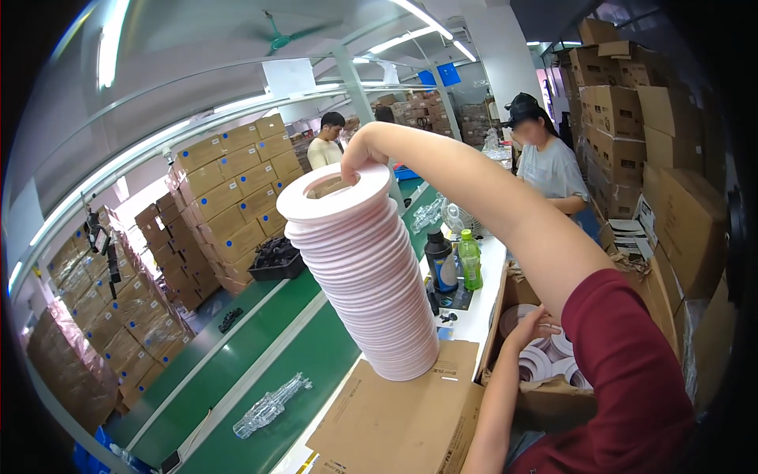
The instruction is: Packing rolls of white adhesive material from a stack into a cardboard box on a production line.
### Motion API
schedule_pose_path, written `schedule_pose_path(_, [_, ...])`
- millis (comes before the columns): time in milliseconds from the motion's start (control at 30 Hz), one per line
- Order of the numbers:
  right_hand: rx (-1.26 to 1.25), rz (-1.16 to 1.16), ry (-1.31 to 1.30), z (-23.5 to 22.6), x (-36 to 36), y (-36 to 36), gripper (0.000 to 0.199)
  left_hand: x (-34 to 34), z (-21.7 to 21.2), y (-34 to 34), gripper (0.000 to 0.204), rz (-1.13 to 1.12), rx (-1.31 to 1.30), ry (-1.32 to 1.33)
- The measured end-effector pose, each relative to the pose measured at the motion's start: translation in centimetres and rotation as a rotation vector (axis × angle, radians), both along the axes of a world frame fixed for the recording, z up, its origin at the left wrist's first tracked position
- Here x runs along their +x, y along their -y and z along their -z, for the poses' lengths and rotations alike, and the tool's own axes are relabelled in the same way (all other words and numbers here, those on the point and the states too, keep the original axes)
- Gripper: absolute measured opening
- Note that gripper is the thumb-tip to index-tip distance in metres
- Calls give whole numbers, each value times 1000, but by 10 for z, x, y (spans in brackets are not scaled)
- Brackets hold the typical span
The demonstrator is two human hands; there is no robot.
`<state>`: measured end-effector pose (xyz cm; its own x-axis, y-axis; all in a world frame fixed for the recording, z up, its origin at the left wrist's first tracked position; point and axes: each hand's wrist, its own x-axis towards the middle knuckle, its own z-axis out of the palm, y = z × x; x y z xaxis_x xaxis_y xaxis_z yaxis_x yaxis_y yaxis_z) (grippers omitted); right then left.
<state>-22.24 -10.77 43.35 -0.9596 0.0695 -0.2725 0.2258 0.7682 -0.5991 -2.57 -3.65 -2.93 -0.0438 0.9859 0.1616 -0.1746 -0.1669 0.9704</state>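
Note:
A tall, slightly leaning stack of pale pinkish-white flanged rings (367,292) stands on a brown cardboard sheet (403,411). Reaching across from the right, my right hand (365,156) has its fingers hooked into the centre hole of the top ring (335,193), gripping its edge. Beneath that arm, my left hand (538,325) hovers over an opened cardboard box (545,403) at the right. Its fingers look loosely apart and are partly hidden behind my right arm. Inside the box lie several white rings (535,363), close to my left hand.
A dark bottle (440,261) and a green bottle (470,259) stand behind the stack. On the green conveyor (201,375) lies a clear plastic part (271,405); a black tray (275,259) sits farther along. One co-worker (550,162) stands ahead right, another (324,142) beyond the conveyor. Stacked cartons (241,186) line both sides.

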Motion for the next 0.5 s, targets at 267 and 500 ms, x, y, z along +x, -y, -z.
schedule_pose_path(267, [158,-25,209,8,-14,-14,38,6,0,-11,53,38,-51,-195])
schedule_pose_path(500, [367,-188,132,27,-47,29,36,-19,19,5,50,-110,84,-296])
